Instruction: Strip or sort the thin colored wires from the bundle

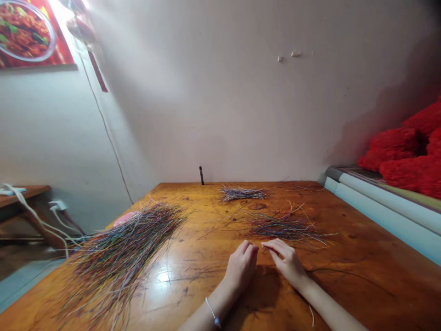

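Note:
My left hand (pixel 241 265) and my right hand (pixel 285 261) rest together on the wooden table (pixel 344 257), fingertips meeting in a pinch on thin coloured wire strands between them. Just beyond the fingers lies a small loose heap of coloured wires (pixel 282 226). A big pile of long multicoloured wires (pixel 120 255) spreads across the left side of the table. A smaller neat bundle of wires (pixel 243 193) lies near the far edge. A bead bracelet (pixel 212 313) sits on my left wrist.
A small black upright object (pixel 201 175) stands at the table's far edge by the wall. A white-edged chest (pixel 386 207) with red fluffy material (pixel 409 156) sits to the right. At left are a low shelf (pixel 24 191), white cables (pixel 51 225) and a food poster (pixel 31 32).

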The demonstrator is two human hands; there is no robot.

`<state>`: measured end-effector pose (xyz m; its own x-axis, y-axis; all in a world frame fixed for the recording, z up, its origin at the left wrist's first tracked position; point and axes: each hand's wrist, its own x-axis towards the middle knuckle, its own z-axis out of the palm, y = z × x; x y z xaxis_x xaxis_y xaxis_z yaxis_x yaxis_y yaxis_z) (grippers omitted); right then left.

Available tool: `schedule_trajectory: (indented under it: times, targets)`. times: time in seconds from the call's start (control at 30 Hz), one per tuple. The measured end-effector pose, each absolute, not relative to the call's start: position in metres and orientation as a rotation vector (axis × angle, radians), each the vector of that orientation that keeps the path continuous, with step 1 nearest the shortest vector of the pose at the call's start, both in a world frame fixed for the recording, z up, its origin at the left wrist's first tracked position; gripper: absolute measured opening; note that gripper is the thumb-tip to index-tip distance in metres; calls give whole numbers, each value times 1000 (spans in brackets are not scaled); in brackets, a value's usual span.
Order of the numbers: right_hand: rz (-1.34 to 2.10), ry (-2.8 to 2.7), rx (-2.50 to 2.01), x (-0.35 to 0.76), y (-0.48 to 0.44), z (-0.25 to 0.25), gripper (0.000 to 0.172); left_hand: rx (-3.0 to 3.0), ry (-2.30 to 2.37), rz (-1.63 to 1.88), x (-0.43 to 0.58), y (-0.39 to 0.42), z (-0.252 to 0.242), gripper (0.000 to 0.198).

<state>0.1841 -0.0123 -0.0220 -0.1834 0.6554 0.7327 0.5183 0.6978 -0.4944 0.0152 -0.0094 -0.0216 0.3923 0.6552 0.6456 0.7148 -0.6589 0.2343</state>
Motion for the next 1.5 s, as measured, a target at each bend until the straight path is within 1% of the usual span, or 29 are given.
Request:
schedule_trajectory:
  times: [0.17,0.53,0.9,1.13,1.3,1.5]
  targets:
    - [207,-1808,-996,185,-11,-26,13,-2603,-1249,-1153,17,-10,-22,18]
    - [295,-1867,-1004,184,-14,-28,13,-2605,-1261,-1270,20,-15,-14,15]
    - [210,-1948,-886,185,-13,-27,21,-2707,-1235,-1466,20,-12,-18,10]
    - [183,-1973,-824,184,-14,-24,16,-2721,-1244,-1528,20,-12,-18,8]
    - [135,-1953,-845,185,-11,-26,15,-2699,-1264,-1499,20,-11,-19,11]
    - [121,-1969,-881,184,-12,-26,14,-2620,-1262,-1284,20,-11,-18,12]
